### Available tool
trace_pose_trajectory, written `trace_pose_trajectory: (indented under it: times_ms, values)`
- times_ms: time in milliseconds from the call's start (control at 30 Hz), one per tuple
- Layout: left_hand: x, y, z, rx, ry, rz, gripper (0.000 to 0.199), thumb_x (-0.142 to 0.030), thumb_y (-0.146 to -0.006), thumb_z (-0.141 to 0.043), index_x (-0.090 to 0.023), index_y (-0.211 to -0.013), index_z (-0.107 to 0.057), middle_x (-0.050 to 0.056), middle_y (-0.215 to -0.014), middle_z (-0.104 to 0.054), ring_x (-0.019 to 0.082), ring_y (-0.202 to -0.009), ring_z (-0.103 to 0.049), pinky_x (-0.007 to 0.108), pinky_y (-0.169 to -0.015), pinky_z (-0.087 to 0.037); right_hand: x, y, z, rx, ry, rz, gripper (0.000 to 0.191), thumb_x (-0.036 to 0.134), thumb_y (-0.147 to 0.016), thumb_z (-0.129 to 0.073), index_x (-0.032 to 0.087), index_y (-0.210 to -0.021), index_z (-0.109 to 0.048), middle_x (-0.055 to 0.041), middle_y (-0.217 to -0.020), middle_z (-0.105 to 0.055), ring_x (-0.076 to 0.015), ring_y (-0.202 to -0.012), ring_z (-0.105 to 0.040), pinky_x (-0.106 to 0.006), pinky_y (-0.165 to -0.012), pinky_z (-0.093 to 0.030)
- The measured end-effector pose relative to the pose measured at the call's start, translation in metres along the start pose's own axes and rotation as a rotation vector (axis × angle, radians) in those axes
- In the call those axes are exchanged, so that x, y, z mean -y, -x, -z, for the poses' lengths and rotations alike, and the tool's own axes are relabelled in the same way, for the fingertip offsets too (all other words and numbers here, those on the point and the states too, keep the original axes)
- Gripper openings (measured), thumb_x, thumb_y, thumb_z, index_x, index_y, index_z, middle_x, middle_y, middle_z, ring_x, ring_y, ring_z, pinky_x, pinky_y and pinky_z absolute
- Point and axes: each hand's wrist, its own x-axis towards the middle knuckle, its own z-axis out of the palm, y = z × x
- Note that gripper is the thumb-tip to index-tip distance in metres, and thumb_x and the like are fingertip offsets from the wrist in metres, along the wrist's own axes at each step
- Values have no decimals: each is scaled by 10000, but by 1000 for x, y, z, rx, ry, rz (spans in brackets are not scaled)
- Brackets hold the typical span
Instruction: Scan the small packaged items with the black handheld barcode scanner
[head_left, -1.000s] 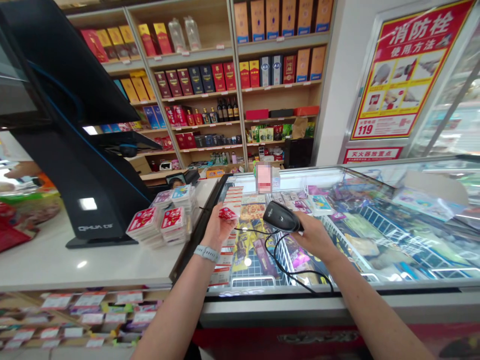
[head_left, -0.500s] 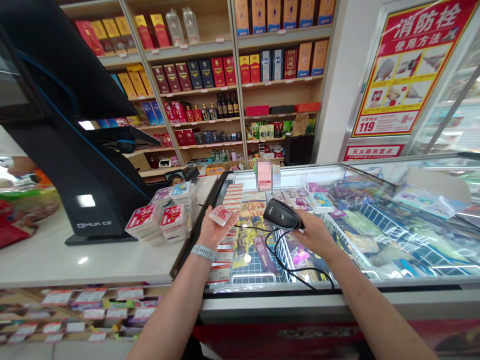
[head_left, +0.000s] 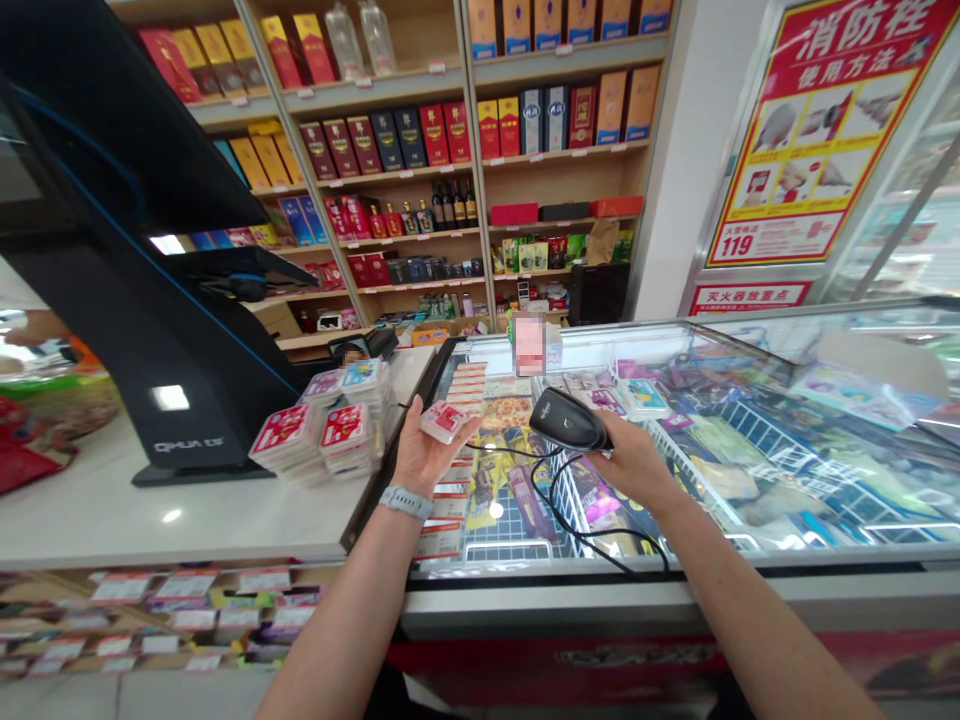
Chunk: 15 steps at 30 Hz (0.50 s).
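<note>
My left hand (head_left: 418, 462), palm up with a grey watch band at the wrist, holds a small flat red-and-white plastic pack (head_left: 442, 421) between thumb and fingers. My right hand (head_left: 636, 462) is wrapped round the handle of a black barcode scanner (head_left: 568, 420), its head pointing left towards the pack. From the scanner a black cable (head_left: 553, 500) loops over the freezer's glass top. Left of my left hand, stacks of similar flat packs (head_left: 345, 430) in red, purple and blue stand on the white counter (head_left: 217, 525).
A black checkout terminal (head_left: 180, 350) rises at the left. Below my hands lies the glass-topped freezer (head_left: 480, 575) with frozen goods and wire baskets. A blue-and-white pack (head_left: 643, 398) rests on the glass. Shelves of boxed bottles (head_left: 390, 140) fill the back.
The scanner in my right hand has shifted slightly, its head a little higher. My left hand still holds the red-and-white pack, with its fingers tilted a bit. The view has moved slightly.
</note>
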Motion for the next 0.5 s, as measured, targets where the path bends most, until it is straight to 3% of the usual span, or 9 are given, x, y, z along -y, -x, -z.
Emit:
trace_pose_trajectory:
  times_ms: [133, 300, 433, 500]
  values:
    - [3, -8, 4, 15, -28, 48, 577, -553, -918, -447, -64, -1199, -567, 223, -1169, -648, 308, -1115, -633, 502, -865, -573, -1, 1, -1, 3, 1, -5, 303, 208, -812, -567, 182, -1113, -557, -88, -958, -685, -239, -851, -671, -329, -735, -515]
    - [10, -14, 7, -57, -107, 57, 719, -662, -883, -354, -56, -1201, -576, 238, -1134, -660, 326, -1092, -641, 452, -774, -606, -1, 2, -1, 11, -7, -30, 311, 204, -805, -569, 184, -1115, -560, -84, -960, -687, -237, -849, -669, -326, -733, -511]
    - [11, -13, 7, -78, -77, 73, 679, -645, -904, -348, -71, -1184, -579, 238, -1140, -658, 340, -1108, -632, 474, -782, -601, 0, 1, -2, 2, -6, -27, 294, 209, -809, -556, 193, -1102, -566, -80, -947, -690, -231, -834, -669, -320, -722, -512]
    - [11, -12, 6, -57, -50, 52, 548, -534, -935, -406, -70, -1174, -574, 238, -1165, -648, 342, -1113, -630, 510, -813, -587, -1, 1, -2, -6, -5, -24, 296, 215, -811, -557, 196, -1106, -563, -78, -951, -691, -229, -834, -669, -320, -724, -514]
